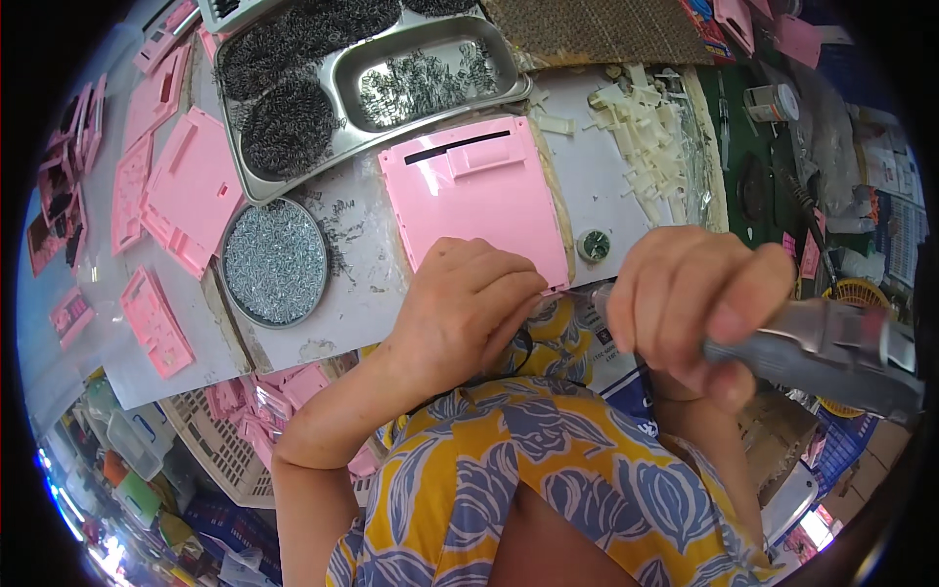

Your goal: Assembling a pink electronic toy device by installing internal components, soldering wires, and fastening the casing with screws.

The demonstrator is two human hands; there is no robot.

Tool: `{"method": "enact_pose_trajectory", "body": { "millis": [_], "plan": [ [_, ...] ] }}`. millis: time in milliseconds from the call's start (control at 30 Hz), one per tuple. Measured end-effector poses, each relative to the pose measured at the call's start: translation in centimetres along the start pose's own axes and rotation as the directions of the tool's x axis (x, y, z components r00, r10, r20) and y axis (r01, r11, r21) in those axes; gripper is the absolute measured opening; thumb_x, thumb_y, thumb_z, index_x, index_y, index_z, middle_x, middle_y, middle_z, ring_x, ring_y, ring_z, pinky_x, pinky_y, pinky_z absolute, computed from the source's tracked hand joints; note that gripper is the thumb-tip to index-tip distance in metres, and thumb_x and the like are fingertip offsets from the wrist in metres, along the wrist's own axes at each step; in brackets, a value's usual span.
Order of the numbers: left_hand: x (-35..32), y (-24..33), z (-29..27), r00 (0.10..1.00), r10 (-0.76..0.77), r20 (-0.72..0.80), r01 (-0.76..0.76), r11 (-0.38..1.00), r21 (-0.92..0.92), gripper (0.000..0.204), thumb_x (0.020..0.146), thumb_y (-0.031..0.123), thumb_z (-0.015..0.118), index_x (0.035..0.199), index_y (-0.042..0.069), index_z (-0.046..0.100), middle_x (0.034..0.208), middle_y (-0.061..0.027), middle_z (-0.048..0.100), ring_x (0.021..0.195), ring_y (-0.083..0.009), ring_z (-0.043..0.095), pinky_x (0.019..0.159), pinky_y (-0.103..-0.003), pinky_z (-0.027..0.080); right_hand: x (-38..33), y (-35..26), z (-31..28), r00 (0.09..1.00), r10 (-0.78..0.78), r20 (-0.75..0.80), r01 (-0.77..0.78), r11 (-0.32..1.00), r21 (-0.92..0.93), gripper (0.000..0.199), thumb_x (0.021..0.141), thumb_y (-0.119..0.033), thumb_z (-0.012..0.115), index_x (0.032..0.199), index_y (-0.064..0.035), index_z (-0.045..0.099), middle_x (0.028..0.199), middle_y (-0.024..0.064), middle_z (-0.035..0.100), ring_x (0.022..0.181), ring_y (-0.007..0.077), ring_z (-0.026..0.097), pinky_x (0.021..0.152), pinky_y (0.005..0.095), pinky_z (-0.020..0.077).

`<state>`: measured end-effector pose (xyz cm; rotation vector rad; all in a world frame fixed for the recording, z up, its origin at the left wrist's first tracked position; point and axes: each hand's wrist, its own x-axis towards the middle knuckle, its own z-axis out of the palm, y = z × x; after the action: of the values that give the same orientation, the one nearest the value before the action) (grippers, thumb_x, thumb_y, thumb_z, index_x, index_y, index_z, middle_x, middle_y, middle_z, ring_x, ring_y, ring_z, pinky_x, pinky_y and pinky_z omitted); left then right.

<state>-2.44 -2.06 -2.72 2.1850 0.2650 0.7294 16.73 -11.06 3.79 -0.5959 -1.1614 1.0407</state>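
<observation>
A pink plastic panel (469,210) with a dark slot and a raised block near its far edge lies flat before me. My left hand (474,298) lies over its near edge, fingers curled and pressed together there; what is under the fingertips is hidden. My right hand (690,303) is wrapped around a grey power screwdriver (822,360), held nearly level. The driver's front end points left at the panel's near right corner, close to my left fingertips. Blur and my fingers hide whether its tip touches a screw.
A steel tray (352,147) of small dark springs stands beyond the panel. Left of it are a round dish (275,262) of screws and more pink parts (196,186). Cream plastic pieces (646,142) and a small green-filled cup (593,246) lie right. A crate (210,421) sits below the table edge.
</observation>
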Motion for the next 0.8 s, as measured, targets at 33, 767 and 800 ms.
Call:
{"method": "enact_pose_trajectory", "body": {
  "millis": [33,767,800],
  "plan": [
    [0.1,0.2,0.1,1.000,0.000,-0.009,0.000,1.000,-0.002,0.022,0.074,0.003,0.079,0.093,0.005,0.070,0.092,-0.0065,0.071,0.079,-0.0261,0.065,0.076,-0.038,0.047,0.6,-0.4,-0.1,0.999,0.001,0.050,-0.001,1.000,0.001,0.028,0.087,-0.015,0.076,0.106,-0.0086,0.056,0.068,0.0019,0.062,0.054,0.0126,0.059,0.056,0.0312,0.0550],
    [-5.6,-3.7,-11.2,0.801,-0.549,-0.238,0.540,0.491,0.684,0.013,0.080,0.018,0.078,0.088,0.010,0.072,0.095,-0.0032,0.062,0.100,-0.0256,0.058,0.095,-0.042,0.036,1.8,4.1,-1.0,0.967,0.002,-0.254,-0.064,0.970,-0.234,0.029,0.095,-0.019,0.070,0.102,-0.0113,0.043,0.067,0.0028,0.049,0.058,0.0148,0.047,0.061,0.0343,0.0446],
    [-5.7,-3.7,-11.0,0.811,-0.524,-0.260,0.540,0.499,0.678,0.013,0.080,0.018,0.078,0.089,0.010,0.072,0.095,-0.0033,0.062,0.099,-0.0255,0.058,0.094,-0.042,0.036,1.9,4.3,-1.1,0.973,0.012,-0.230,-0.069,0.968,-0.243,0.027,0.094,-0.015,0.069,0.101,-0.0107,0.043,0.066,0.0032,0.049,0.057,0.0149,0.047,0.060,0.0344,0.0449]
  ]
}}
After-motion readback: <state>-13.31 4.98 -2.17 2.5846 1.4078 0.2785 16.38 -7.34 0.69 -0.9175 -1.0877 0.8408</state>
